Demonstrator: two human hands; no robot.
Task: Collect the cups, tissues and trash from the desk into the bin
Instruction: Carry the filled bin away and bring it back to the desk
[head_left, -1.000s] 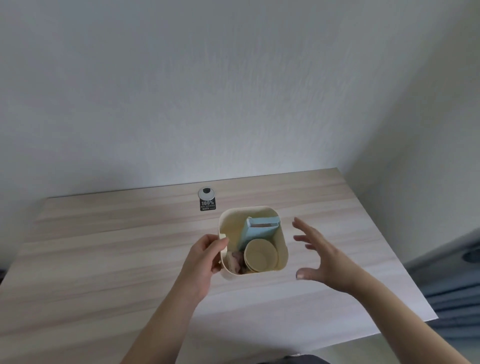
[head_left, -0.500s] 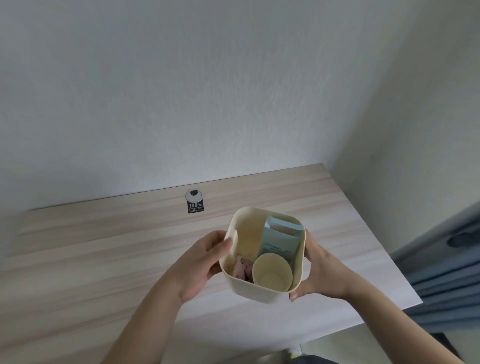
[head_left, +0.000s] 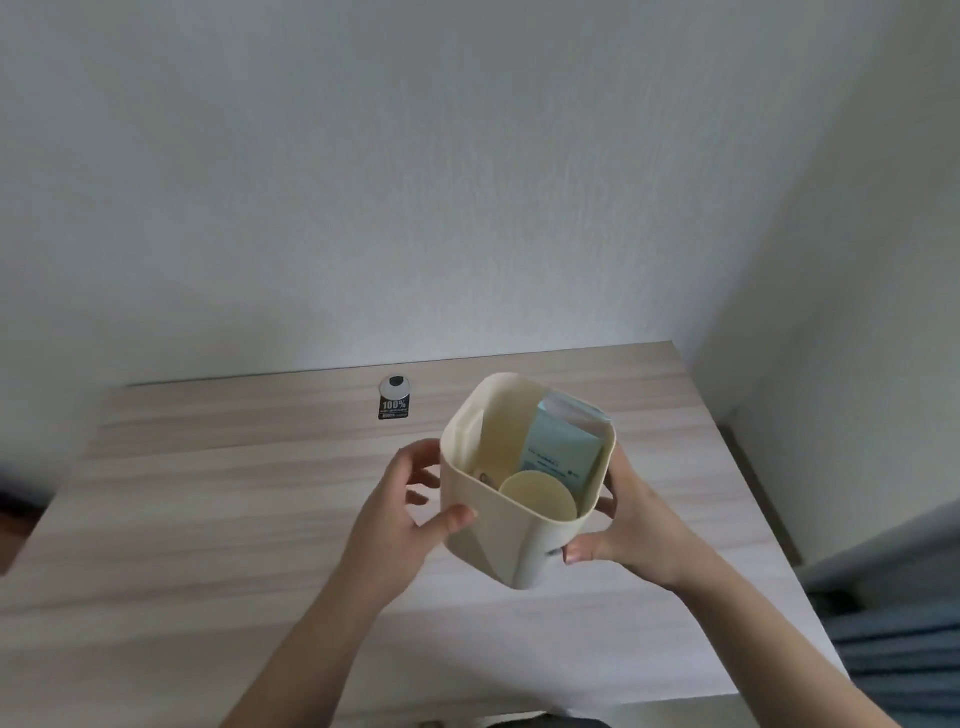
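Over desk (head_left: 208, 519), both hands grip bin (head_left: 498, 545).

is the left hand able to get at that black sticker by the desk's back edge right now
Probably not at once: the left hand grips the bin along with the right hand. The bare desk up to the sticker looks free once it lets go.

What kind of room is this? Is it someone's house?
Probably a plain room at home or a small office, at a desk in a corner. The light wood desk has a cable hole cover, stands against bare white walls, and both hands hold a small cream bin.
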